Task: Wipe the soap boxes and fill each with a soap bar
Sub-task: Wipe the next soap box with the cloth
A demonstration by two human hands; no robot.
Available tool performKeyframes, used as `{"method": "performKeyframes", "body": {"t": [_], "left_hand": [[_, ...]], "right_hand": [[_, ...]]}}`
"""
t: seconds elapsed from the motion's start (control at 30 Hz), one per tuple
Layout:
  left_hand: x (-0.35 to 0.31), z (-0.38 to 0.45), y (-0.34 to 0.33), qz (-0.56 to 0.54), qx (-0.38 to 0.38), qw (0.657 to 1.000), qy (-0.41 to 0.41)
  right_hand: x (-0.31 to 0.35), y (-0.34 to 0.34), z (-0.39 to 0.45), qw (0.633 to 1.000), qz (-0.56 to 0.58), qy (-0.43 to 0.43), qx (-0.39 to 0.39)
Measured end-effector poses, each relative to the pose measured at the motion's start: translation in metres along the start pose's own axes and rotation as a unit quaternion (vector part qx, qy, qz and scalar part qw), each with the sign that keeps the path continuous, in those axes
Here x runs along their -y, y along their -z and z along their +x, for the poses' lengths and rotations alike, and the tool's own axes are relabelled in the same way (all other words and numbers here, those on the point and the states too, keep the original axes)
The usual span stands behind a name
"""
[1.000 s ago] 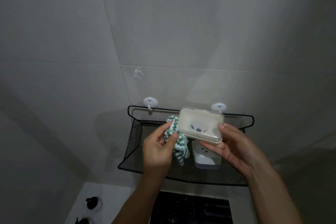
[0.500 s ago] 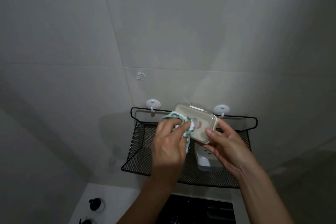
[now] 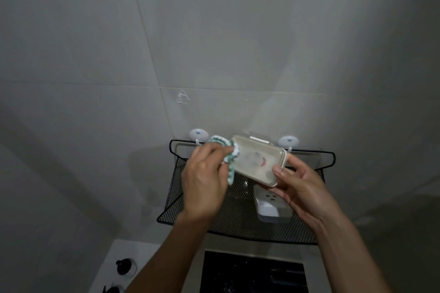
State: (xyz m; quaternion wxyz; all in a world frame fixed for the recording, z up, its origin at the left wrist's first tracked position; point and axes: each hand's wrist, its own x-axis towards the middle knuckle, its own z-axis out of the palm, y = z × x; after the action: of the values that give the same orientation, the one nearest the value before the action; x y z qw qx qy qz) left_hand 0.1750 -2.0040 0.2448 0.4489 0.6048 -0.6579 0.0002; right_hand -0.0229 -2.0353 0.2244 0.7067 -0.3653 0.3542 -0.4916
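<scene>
Holding a cream soap box (image 3: 258,160) up in front of a black mesh wall shelf (image 3: 176,202), the right hand (image 3: 300,188) pinches its right end, thumb on the lid's near edge and the other fingers curled beneath; the box is tilted, its left end higher and nearer the wall, and a faint printed figure shows on the lid; the left hand (image 3: 206,182) has its fingers curled round a bunched green-and-white cloth (image 3: 227,153) and presses it against the left end of the box, a fold of cloth hanging below the knuckles; a second soap box (image 3: 271,208), white, rests on the shelf floor just under the right hand, partly hidden by it, so whether it holds a bar cannot be told; the shelf hangs by its top rail from two white wall hooks (image 3: 198,134) on grey tiles; lower down lie a dark rectangular basin (image 3: 252,273) and, to the left, two small black-topped objects (image 3: 123,266) on a white surface, too dim to identify.
</scene>
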Motion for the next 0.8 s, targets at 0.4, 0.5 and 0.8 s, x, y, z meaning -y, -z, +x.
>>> {"method": "performKeyframes", "body": {"t": [0.4,0.5,0.8], "left_hand": [[-0.030,-0.010,-0.015,-0.008,0.035,0.994,-0.106],[-0.027,-0.014,-0.012,-0.027,0.063,0.986,-0.150],[0.001,0.030,0.009,0.032,0.029,0.999,0.010]], "right_hand": [[-0.003,-0.006,0.004,1.000,0.022,0.003,-0.007],[-0.002,-0.001,0.002,1.000,0.026,0.008,-0.007],[-0.003,-0.003,-0.005,0.999,-0.036,-0.009,0.022]]}}
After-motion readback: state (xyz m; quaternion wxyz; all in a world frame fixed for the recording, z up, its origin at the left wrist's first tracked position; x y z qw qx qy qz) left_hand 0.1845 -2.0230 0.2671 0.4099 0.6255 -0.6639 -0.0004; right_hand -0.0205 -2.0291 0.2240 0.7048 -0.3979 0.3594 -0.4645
